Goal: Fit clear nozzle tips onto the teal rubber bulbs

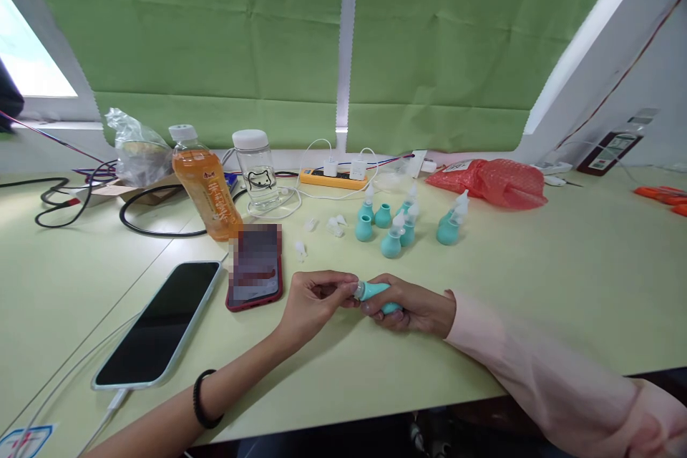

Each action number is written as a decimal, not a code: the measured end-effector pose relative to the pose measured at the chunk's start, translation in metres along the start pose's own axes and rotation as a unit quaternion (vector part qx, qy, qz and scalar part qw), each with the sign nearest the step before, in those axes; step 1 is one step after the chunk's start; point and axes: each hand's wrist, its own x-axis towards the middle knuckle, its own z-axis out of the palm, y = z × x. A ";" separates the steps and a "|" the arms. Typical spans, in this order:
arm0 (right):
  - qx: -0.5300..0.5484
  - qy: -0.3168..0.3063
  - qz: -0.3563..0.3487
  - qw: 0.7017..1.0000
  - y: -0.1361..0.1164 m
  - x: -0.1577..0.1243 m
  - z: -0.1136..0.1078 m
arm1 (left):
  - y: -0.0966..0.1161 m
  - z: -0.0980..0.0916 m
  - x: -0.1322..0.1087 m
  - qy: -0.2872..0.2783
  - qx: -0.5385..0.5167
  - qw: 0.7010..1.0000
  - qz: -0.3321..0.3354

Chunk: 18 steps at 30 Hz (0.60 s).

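Right now, from the head view, your right hand (411, 309) is closed around a teal bulb (378, 293), low over the table (537, 279) near its front edge. Your left hand (314, 300) pinches the clear tip (356, 290) at the bulb's end. More bulbs (397, 225) stand behind your hands, with loose tips (335, 225) just beside them. A red phone (255, 268) lies near your left hand, with an orange drink bottle (207, 186) behind it.

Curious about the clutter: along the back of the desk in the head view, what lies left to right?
Black cable, clear plastic bag, orange drink bottle, clear cat-face bottle, yellow power strip, teal squeeze bulbs, red bubble-wrap bag.
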 end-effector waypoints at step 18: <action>0.039 -0.063 0.020 0.997 0.000 0.000 -0.001 | 0.001 -0.001 -0.001 -0.030 0.009 1.000 0.006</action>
